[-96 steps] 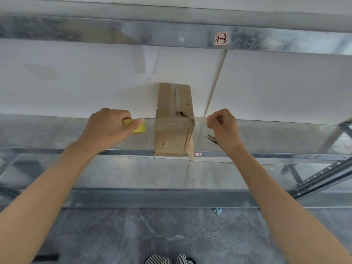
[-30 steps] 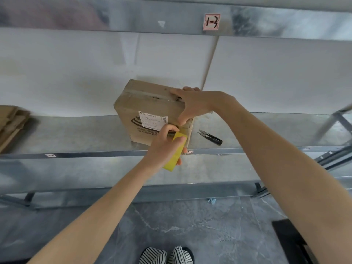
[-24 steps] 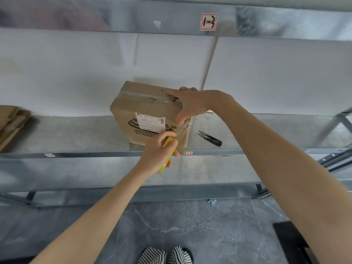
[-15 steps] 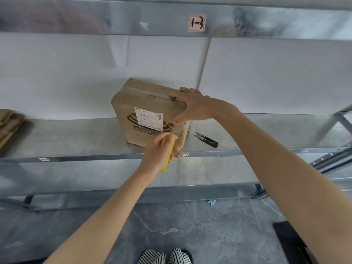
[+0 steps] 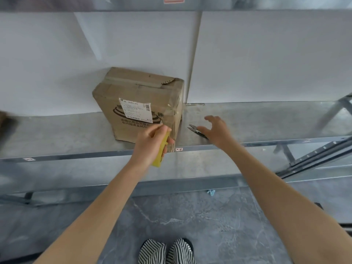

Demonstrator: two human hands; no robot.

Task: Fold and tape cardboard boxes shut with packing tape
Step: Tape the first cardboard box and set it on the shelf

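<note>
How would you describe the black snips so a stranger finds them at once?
Look at the metal shelf holding the cardboard box. Just right of the box, beside the right hand, lie the snips: the only small, black, pointed tool there.

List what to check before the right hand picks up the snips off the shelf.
1. Right hand free: ok, fingers spread, holding nothing.
2. Snips reachable: ok, they lie on the shelf at its fingertips, partly hidden under the hand.
3. Left hand grips the yellow tape holder: ok.
4. Tape runs taut from holder to box: cannot tell.
5. Box stands on the shelf: ok.
6. Top seam intact: not ok, ragged tear at its right end.
</note>
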